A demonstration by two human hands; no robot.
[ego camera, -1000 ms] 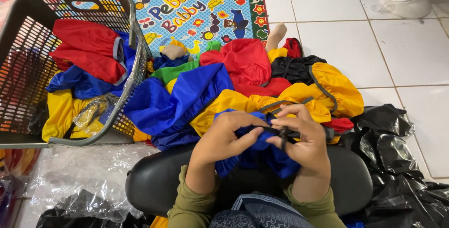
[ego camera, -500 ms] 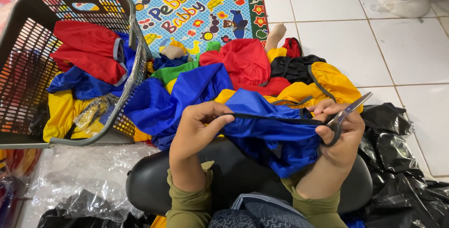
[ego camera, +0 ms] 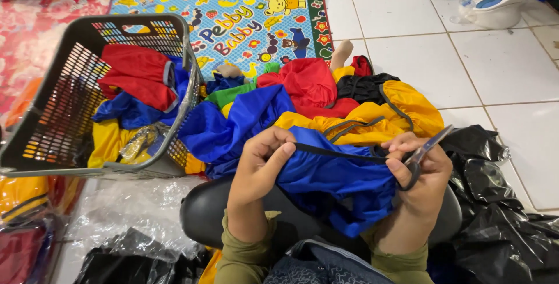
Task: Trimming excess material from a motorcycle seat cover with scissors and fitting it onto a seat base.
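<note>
Here, a blue garment (ego camera: 343, 188) is being stretched over a dark stool (ego camera: 204, 217) between the left hand (ego camera: 262, 164) and the right hand (ego camera: 420, 170), scissors (ego camera: 424, 153) also gripped, while a heap of garments (ego camera: 326, 100) is lying untrimmed and others are filling the basket (ego camera: 70, 162).

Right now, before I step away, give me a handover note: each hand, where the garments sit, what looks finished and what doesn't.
Left hand: grip pinched on the dark waistband of the blue garment, stretching it taut.
Right hand: holds the other end of the band plus small scissors, blades pointing up and away from the cloth.
The garment lies over the black cushion in the lap.
Grey basket, left: red, blue and yellow garments inside.
Floor pile ahead: red, yellow, blue, black and green pieces, seemingly waiting.
Whether this piece has been cut cannot be told.
</note>
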